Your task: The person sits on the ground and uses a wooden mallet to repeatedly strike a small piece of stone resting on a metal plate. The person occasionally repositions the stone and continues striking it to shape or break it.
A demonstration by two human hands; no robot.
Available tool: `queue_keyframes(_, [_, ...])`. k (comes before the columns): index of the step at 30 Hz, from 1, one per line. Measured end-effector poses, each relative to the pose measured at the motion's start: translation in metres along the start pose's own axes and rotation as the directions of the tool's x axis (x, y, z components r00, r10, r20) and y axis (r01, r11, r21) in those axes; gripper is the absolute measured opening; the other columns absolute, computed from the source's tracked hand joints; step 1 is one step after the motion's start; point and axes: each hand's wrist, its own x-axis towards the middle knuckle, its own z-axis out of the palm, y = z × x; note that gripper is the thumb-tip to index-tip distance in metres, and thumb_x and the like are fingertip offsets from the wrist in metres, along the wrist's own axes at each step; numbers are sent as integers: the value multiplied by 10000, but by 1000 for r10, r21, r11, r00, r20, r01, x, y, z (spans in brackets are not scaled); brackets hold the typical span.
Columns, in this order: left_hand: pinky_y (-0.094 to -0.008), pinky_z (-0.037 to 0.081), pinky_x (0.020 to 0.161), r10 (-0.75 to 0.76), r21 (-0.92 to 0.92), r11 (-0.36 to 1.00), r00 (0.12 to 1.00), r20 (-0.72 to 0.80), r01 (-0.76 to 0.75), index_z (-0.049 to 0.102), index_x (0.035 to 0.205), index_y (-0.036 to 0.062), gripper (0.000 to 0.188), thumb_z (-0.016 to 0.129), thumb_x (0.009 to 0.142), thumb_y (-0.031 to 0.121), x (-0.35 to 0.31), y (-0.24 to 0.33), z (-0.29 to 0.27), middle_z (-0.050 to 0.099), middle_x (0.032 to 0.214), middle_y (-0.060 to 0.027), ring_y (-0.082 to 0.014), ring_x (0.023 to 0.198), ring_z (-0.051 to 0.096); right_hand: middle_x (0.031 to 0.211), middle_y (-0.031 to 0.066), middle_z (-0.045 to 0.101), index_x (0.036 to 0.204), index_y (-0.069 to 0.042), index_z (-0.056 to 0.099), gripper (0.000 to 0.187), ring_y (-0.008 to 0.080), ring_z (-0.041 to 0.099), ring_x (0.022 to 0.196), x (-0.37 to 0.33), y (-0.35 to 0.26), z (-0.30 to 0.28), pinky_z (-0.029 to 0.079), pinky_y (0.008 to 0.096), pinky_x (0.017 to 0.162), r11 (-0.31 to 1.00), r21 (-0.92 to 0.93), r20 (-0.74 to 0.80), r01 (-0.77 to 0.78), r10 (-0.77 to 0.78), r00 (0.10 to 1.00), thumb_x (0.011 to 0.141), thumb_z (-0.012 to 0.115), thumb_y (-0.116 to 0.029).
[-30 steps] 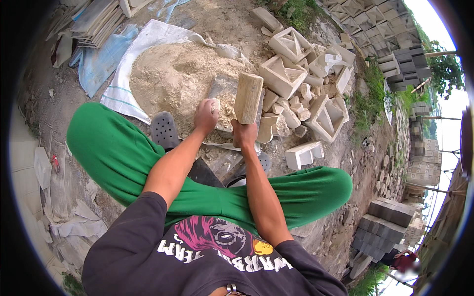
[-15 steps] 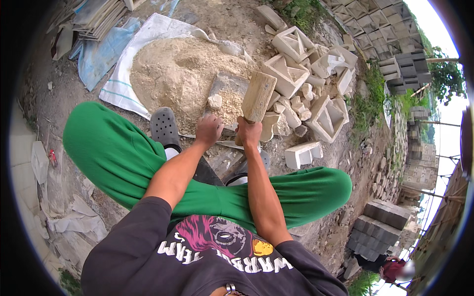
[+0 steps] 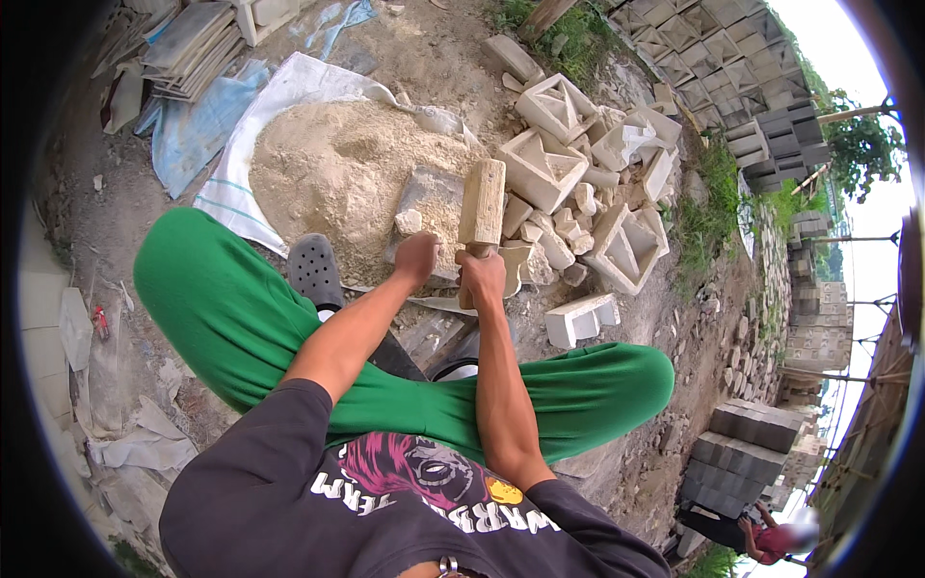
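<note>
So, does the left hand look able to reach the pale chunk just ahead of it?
Probably yes: the left hand is close to the pale chunk, nothing visible between them; the right hand holds the wooden mallet aside.

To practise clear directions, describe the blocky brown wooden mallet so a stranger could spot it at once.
Start at the wide, pale powdery heap on the white woven sheet. Right of it, the person's bare right hand grips the blocky brown wooden mallet. Its solid, grained wood sets it apart from the pale, hollow blocks to its right.
</note>
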Motion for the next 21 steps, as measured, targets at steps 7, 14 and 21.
queue_keyframes(7, [-447,510,891,-35,-184,983,956,-292,-20,699,1060,75,199,644,902,182,21,17,-25,675,1064,-100,-337,1005,635,645,117,670,824,46,673,301,209,671,598,-11,-32,-24,521,374,603,987,2,-86,160,-159,983,738,737,-235])
queue_keyframes(14, [-419,440,1022,-195,-107,980,909,-368,167,643,1217,90,376,671,882,257,8,-22,-26,613,1239,-89,-305,1199,535,854,237,724,952,23,709,422,392,719,823,-3,51,42,548,443,732,975,-176,-48,134,-145,988,721,733,-329])
queue_keyframes(21, [-432,427,1038,-294,-140,954,922,-251,266,616,1272,90,418,654,907,291,-3,-14,-32,607,1297,-105,-321,1214,544,627,103,674,780,29,699,283,206,664,531,16,50,32,524,348,524,997,-81,76,-4,10,997,732,717,-249])
